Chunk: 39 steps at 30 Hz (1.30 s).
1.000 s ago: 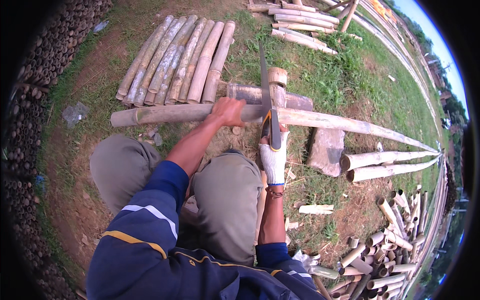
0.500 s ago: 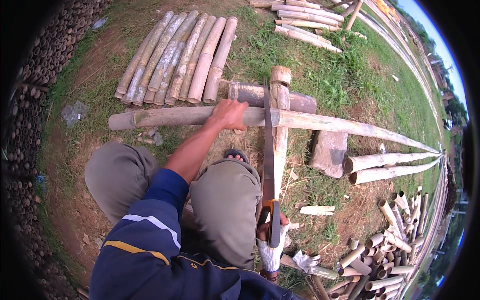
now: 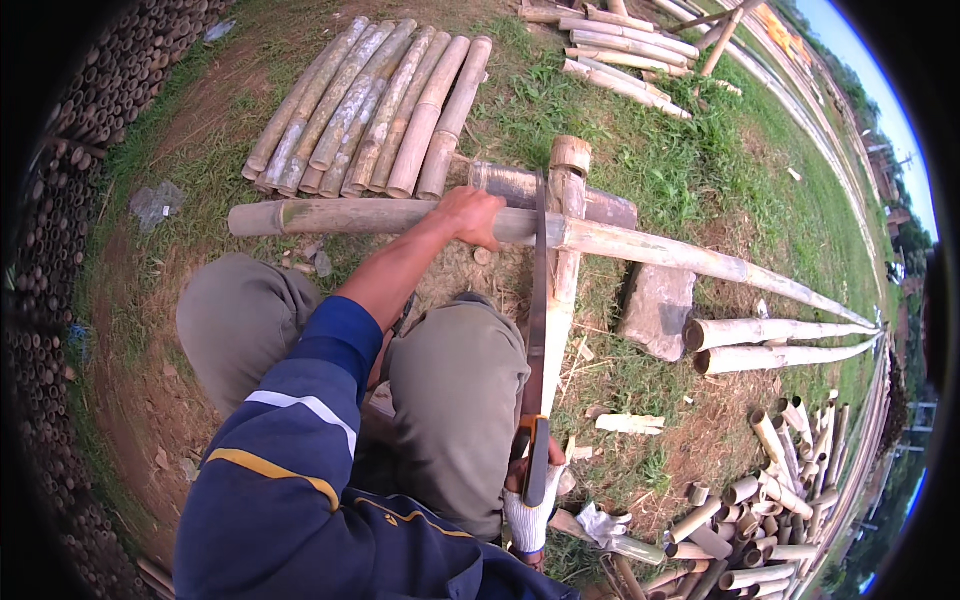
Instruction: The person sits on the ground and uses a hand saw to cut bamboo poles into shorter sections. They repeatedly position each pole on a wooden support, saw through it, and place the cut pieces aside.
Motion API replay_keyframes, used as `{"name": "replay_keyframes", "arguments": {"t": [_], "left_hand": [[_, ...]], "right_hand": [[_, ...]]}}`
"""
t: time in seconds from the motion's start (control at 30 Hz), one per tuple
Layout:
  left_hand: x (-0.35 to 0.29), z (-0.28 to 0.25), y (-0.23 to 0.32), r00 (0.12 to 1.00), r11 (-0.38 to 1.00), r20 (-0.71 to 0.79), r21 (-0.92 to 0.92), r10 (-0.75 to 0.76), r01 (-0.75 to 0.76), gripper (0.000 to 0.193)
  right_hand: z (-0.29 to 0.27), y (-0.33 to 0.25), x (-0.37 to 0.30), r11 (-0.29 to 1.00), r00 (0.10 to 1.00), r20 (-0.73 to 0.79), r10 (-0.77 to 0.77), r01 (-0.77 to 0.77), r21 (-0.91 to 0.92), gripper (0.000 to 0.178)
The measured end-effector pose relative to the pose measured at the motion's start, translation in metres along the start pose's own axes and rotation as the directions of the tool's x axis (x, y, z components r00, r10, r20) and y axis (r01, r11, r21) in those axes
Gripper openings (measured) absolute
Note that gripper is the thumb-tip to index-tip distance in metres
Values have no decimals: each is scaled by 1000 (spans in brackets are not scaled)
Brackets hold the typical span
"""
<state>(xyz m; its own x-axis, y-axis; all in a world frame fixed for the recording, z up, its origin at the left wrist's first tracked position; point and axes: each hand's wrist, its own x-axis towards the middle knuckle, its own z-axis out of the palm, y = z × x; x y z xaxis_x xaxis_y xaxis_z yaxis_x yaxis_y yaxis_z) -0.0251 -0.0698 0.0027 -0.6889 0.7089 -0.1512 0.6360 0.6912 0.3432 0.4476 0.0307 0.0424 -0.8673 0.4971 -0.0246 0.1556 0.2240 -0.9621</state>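
Observation:
A long bamboo pole [image 3: 345, 216] lies across in front of me, its cut end at the left and its length running far off to the right. My left hand [image 3: 471, 217] is closed around it, just left of the saw. The handsaw [image 3: 537, 330] has its long blade across the pole's top, with the tip beyond the pole. My right hand [image 3: 527, 508], in a white knit glove, grips the saw's black and orange handle near my knee. Under the pole runs a bamboo support [image 3: 565, 285], crossed by a short, dark bamboo log [image 3: 605, 208].
Cut bamboo lengths [image 3: 375, 110] lie side by side at the far left, and more poles [image 3: 630, 50] at the back. A flat stone [image 3: 660, 312] sits right of the support. Two poles [image 3: 765, 357] and a heap of short offcuts [image 3: 765, 530] lie further right.
The saw and my right hand have drawn back slightly toward me. My left hand keeps its hold on the pole. The whole view has shifted a little.

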Motion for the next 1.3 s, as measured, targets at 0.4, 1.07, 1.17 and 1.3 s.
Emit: {"name": "replay_keyframes", "arguments": {"t": [0.4,1.07,1.17,1.3], "left_hand": [[3,1,3,999,998,-20,48,38,-37,70],[4,-5,7,999,1000,47,19,6,-7,70],[5,-2,1,999,1000,32,3,8,-8,69],[4,3,-5,999,1000,39,-31,2,0,75]], "right_hand": [[76,-2,238,997,996,40,-78,78,21,62],[71,-13,219,997,998,62,12,-16,70,59],[50,9,147,993,993,23,-113,113,-25,62],[-14,6,-12,989,997,49,-67,73,-125,53]]}}
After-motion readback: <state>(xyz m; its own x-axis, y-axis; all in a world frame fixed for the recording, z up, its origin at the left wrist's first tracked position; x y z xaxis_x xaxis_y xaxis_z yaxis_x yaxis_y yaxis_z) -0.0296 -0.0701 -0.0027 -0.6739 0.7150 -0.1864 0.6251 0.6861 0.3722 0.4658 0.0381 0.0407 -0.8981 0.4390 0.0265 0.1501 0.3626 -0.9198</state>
